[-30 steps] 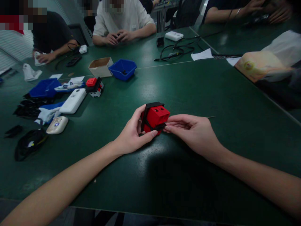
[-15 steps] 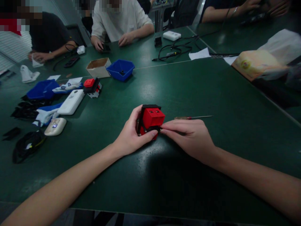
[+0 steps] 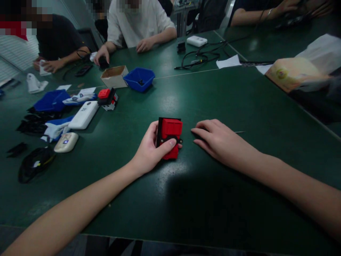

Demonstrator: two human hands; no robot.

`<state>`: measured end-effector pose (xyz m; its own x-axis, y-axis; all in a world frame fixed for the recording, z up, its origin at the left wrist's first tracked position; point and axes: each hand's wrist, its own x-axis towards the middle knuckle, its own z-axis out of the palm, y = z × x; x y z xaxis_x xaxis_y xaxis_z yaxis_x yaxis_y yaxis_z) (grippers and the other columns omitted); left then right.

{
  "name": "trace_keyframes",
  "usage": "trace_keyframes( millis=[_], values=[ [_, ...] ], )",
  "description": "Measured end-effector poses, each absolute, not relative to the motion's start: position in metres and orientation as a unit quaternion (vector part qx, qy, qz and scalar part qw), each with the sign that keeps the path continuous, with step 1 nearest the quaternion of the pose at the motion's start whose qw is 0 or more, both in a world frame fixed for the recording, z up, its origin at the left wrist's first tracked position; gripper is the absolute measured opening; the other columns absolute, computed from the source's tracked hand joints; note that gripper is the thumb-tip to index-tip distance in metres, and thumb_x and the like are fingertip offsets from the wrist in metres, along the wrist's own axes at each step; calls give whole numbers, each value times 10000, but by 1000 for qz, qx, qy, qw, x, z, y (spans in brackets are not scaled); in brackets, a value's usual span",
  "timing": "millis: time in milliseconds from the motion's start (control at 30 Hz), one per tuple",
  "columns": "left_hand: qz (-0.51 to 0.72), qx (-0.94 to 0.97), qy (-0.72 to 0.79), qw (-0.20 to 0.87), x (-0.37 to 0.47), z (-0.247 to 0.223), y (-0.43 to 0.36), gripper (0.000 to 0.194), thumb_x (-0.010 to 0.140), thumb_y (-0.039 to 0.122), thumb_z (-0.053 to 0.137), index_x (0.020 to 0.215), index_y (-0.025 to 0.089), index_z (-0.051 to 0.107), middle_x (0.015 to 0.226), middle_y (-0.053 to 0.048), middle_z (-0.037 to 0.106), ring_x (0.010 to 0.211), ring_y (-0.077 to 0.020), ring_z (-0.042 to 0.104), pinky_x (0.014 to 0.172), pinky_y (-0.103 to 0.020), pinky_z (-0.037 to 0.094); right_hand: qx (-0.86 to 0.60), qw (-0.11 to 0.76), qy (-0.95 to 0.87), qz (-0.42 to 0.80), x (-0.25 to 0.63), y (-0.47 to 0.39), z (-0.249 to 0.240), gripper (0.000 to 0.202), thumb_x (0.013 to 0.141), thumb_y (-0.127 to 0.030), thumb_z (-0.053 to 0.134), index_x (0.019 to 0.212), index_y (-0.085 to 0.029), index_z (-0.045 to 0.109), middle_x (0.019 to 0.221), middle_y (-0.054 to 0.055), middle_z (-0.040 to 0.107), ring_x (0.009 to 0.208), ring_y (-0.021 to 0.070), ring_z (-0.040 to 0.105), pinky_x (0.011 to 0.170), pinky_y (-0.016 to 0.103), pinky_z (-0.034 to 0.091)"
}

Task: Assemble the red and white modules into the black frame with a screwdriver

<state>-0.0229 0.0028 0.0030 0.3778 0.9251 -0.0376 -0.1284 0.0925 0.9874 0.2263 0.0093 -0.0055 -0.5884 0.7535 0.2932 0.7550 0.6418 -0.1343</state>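
Observation:
My left hand (image 3: 149, 149) is wrapped round a red block with a black plate (image 3: 172, 127), thumb lying across a black strip on its front. Two small screw heads show at the ends of that strip. To the right of the block, apart from it, my right hand (image 3: 213, 137) hovers low over the table with thumb and fingers apart and nothing visible between them. Behind the right hand lies a thin screwdriver (image 3: 239, 132); only its metal shaft shows, the handle being hidden by the hand.
A similar red, black and white block (image 3: 108, 99) stands left, beside a white power bank (image 3: 84, 115), gloves (image 3: 57, 128) and a coiled cable (image 3: 36, 163). Farther back are a blue bin (image 3: 139, 79) and a cardboard box (image 3: 114, 76). Other people sit across the green table (image 3: 213, 206).
My right hand has drawn away from the block to the right, its fingers parting, and now covers the screwdriver's handle. The block has turned slightly in my left hand.

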Motion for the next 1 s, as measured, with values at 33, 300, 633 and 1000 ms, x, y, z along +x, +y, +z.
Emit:
trace_keyframes(
  millis=[33,300,633,1000],
  values=[
    [415,518,372,649,-23,2,4,541,840,380,821,1215,208,472,1141,-66,681,880,-236,785,788,-385,662,-428,147,-892,-7,229,11,-6,294,1008,-224,512,1163,-115,736,1131,200,702,1001,329,666,827,472,577],
    [433,479,363,672,-22,6,8,528,820,382,841,1163,200,484,1007,-20,672,800,-222,786,651,-324,670,-423,127,-897,-6,255,15,-3,331,998,-302,514,1156,-129,747,1093,178,709,915,305,669,759,444,557],
    [442,470,383,661,-22,2,10,560,816,392,839,1180,201,457,1052,-31,667,766,-208,788,646,-321,678,-379,277,-882,-38,239,-10,37,277,1044,-272,469,1149,-185,711,1092,125,769,983,281,732,843,414,598],
    [467,477,388,635,-19,-4,10,541,816,388,842,1165,203,471,1073,-25,641,754,-184,769,649,-311,671,-265,373,-889,-17,251,-55,37,652,996,-100,589,1607,-234,405,1503,29,609,1307,192,644,1153,281,538]
  ],
)
